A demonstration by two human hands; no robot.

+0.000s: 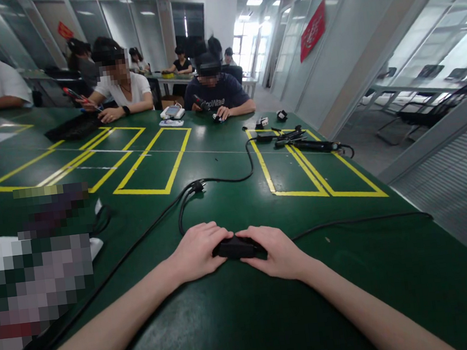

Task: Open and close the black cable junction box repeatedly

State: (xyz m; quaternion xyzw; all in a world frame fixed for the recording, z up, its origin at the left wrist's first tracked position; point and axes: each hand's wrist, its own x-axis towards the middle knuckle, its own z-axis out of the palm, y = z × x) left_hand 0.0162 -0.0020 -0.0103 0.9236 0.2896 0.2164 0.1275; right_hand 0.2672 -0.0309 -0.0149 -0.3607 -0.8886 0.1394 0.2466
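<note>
My left hand point(200, 252) and my right hand point(276, 251) rest on the green table point(241, 320), both closed around a small black power adapter point(235, 248) that lies between them. A black cable point(360, 220) leaves the adapter to the right. Another black cable point(217, 180) with a plug point(196, 187) loops across the table just beyond my hands. Most of the adapter is covered by my fingers.
Yellow tape rectangles point(151, 162) mark the table. Black tools and cables point(306, 143) lie at the far right. A blurred patch point(31, 288) covers things at my left. Several people sit at the far side working with small devices. A glass wall runs along the right.
</note>
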